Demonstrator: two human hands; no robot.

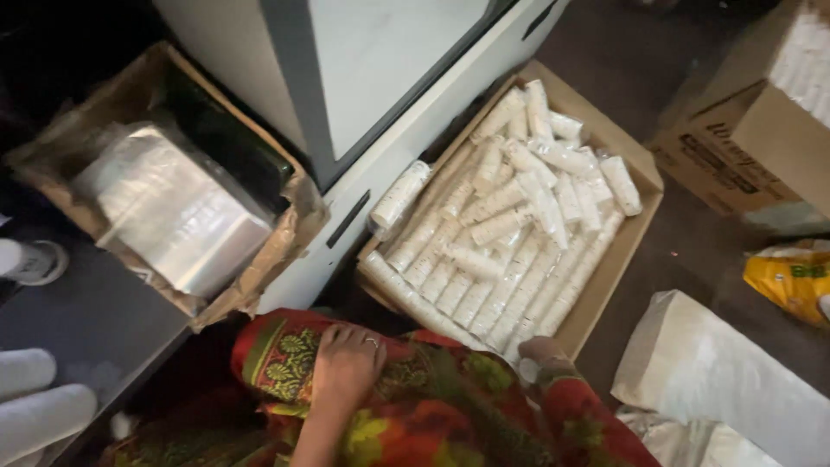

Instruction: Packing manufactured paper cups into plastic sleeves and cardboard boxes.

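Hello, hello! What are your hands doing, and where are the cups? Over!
Left hand flat on patterned cloth. Right hand at box edge, holding nothing visible. Sleeved cup stacks fill box.

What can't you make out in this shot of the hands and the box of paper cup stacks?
Head view, the only one:
- Right hand: fingers hidden behind patterned cloth; what it holds cannot be told.
- Left hand: palm pressed down on the cloth, underside unseen.
- Cardboard box floor: buried under cup stacks.
- Foil-wrapped bundle: contents hidden by its wrapping.
- Yellow packet: cut off by the right edge.
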